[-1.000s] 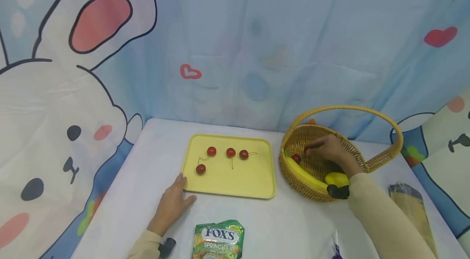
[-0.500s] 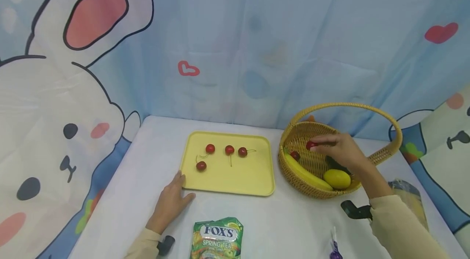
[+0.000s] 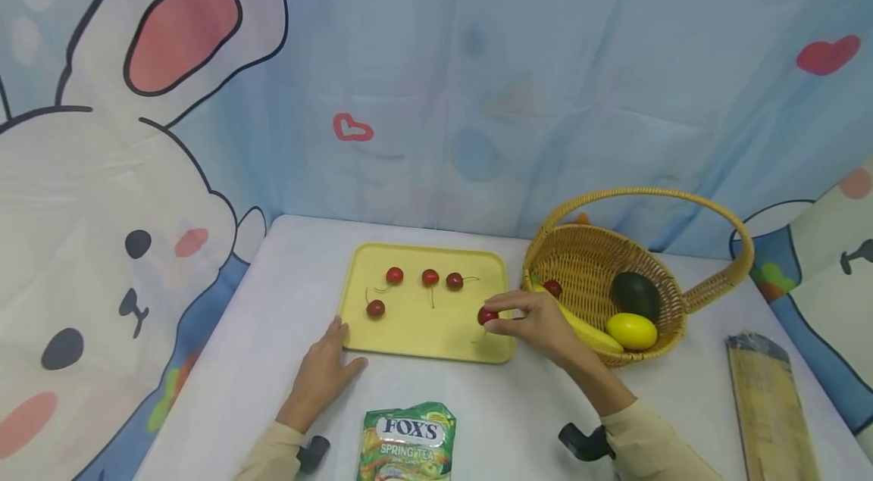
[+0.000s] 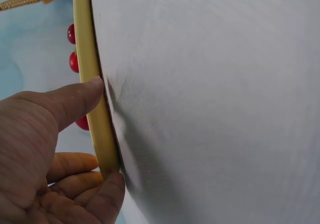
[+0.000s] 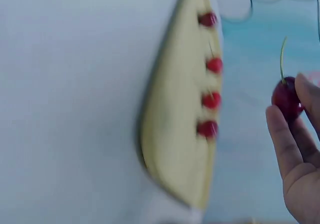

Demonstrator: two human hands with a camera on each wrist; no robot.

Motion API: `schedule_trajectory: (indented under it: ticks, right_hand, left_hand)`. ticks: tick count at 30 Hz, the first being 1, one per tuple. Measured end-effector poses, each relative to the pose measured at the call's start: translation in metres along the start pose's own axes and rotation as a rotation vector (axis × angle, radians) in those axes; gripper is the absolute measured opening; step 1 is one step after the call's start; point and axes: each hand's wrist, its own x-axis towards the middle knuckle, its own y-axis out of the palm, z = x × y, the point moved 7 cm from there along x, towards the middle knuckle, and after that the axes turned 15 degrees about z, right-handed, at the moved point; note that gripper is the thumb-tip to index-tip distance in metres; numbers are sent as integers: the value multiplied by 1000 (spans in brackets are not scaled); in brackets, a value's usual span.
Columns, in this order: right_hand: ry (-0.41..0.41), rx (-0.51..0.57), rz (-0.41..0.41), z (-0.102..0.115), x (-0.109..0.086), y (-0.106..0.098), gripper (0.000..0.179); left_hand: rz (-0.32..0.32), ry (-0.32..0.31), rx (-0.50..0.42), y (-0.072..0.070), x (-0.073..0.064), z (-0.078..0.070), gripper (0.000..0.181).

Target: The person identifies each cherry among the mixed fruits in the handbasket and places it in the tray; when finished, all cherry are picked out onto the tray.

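A dark red cherry (image 5: 287, 99) with a green stem is pinched between thumb and fingertips of my right hand (image 3: 539, 320), above the right part of the yellow tray (image 3: 430, 341). Several other cherries lie on the tray, among them one cherry (image 3: 376, 308) at left and another cherry (image 3: 455, 281) farther right. My left hand (image 3: 320, 375) rests against the tray's front left corner. In the left wrist view its thumb touches the front rim (image 4: 90, 49), and its loosely bent fingers sit by the corner.
Right of the tray stands a wicker basket (image 3: 580, 250) with a tall handle. Inside are a banana (image 3: 592, 333), a lemon (image 3: 631, 331), a dark green fruit (image 3: 636, 295) and a cherry (image 3: 553, 288). A green candy bag (image 3: 407, 441) lies in front; a tan packet (image 3: 771, 405) is at right.
My right hand has lifted a cherry out of the basket and carried it left to above the tray. The left hand has stayed at the tray's corner.
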Motion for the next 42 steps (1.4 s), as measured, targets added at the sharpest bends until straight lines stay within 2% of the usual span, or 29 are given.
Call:
schedule_trajectory:
  ticks: [5,10,17,25,30,34,38,42]
  right_hand:
    - [-26,71,8,2,27,42,28]
    - [-27,83,-43,1,55,69,23]
    - [-30,36,-121,-7,82,87,17]
    - [-58,-44,-134,-6,97,98,14]
    - [-41,-75,-141,-5,99,100,15]
    - [-37,-82,-141,-5,93,96,18]
    - [-49,-19,-160,-6,76,84,20]
    - [-11,51,-138,-7,53,66,27]
  left_hand:
    - [5,-5,-9,2,2,0,71]
    - [3,6,-19,4,3,-1,72]
    - [2,31,3,7,4,-3,70]
    - [-14,34,32,3,3,-4,69]
    - [-16,31,28,1,3,-3,69]
    - [-16,22,26,2,2,0,69]
    - [-13,11,23,1,2,1,70]
    - [-19,10,24,-1,1,2,70]
